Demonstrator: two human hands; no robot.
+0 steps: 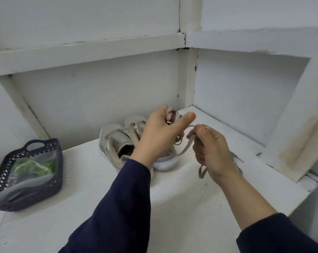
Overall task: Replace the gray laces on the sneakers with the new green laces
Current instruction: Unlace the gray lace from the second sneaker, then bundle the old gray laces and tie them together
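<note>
Fingers [162, 111] of left hand [154, 132] curled on 1 sneaker [166, 162], right hand [211, 148] pinching gray lace [184, 149], heel mark [106, 149] blurred.

Left hand [160, 132] grips the sneaker [166, 162] at its top, fingers curled into the upper. Right hand [212, 152] pinches the gray lace [185, 149], which loops down below the palm. The second sneaker [114, 141] sits just beside the first on the white shelf [172, 207]. Off left, a dark basket [26, 199] holds a clear bag [36, 179] of green laces [32, 167].

Left hand [160, 132] gripping sneaker [166, 162], right hand [212, 152] pinching gray lace [184, 150], both arms outstretched
</note>
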